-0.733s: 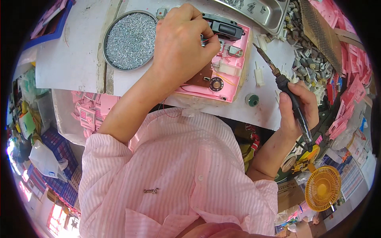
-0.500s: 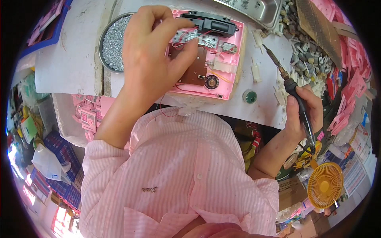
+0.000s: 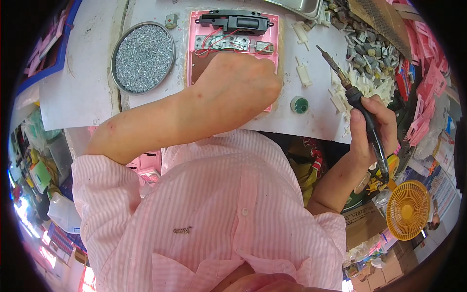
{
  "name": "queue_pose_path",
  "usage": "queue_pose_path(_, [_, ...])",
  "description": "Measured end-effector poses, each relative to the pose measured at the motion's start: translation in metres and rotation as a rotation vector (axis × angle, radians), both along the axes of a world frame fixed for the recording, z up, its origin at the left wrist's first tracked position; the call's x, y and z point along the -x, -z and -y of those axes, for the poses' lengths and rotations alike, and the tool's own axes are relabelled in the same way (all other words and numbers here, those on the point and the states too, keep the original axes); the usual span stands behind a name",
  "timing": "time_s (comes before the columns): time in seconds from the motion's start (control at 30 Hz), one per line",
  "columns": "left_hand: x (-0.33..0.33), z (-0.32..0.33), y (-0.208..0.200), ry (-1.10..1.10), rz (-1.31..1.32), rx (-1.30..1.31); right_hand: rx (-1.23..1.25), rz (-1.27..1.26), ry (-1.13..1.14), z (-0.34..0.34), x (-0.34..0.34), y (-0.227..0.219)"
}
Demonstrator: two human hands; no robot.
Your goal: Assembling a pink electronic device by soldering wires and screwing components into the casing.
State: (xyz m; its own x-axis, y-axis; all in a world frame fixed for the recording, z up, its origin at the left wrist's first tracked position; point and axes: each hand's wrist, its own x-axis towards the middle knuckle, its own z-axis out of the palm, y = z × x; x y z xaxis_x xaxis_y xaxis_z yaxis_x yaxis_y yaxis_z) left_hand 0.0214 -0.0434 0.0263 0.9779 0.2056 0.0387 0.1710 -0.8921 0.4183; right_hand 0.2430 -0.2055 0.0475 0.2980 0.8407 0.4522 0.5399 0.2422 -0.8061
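One soldering iron (image 3: 354, 97) is gripped by the right hand (image 3: 360, 143); the pink casing (image 3: 276, 35) is partly covered by the left hand (image 3: 250, 87), its grip indiscernible.

Now the left hand (image 3: 241, 90) is swung rightward across the pink housing (image 3: 275, 36), its fingers curled under and hidden! Beyond the knuckles, the black part (image 3: 236, 23) and red wires (image 3: 210, 46) are laid bare; beneath the hand, the round speaker is covered, much of the brown board (image 3: 200, 68) too. Left of that fist, the screw-filled dish (image 3: 112, 63) is fully exposed again.
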Motion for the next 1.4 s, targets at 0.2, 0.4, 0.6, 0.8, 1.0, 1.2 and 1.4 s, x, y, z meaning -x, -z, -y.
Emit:
queue_pose_path(0.2, [-0.004,0.01,0.009,0.008,-0.026,-0.06,0.045,0.009,0.014,-0.004,0.002,-0.003])
queue_pose_path(0.4, [0.017,-0.02,0.012,-0.119,0.235,0.388,-0.044,-0.009,0.043,0.001,-0.002,-0.001])
queue_pose_path(0.6, [0.027,-0.022,0.013,-0.27,0.14,0.876,-0.021,0.002,0.087,-0.005,0.005,0.005])
queue_pose_path(0.8, [0.032,-0.02,0.006,-0.245,0.102,0.73,0.003,-0.254,0.166,-0.008,0.033,0.012])
queue_pose_path(1.0, [0.031,-0.019,0.008,-0.393,0.041,0.983,0.028,-0.039,-0.038,-0.052,0.084,0.038])
queue_pose_path(1.2, [0.036,-0.015,0.006,-0.385,0.088,0.92,0.093,-0.099,-0.009,-0.064,0.097,0.04])
queue_pose_path(1.4, [0.032,-0.007,0.014,-0.415,0.224,0.899,0.043,-0.137,0.025,-0.064,0.095,0.046])
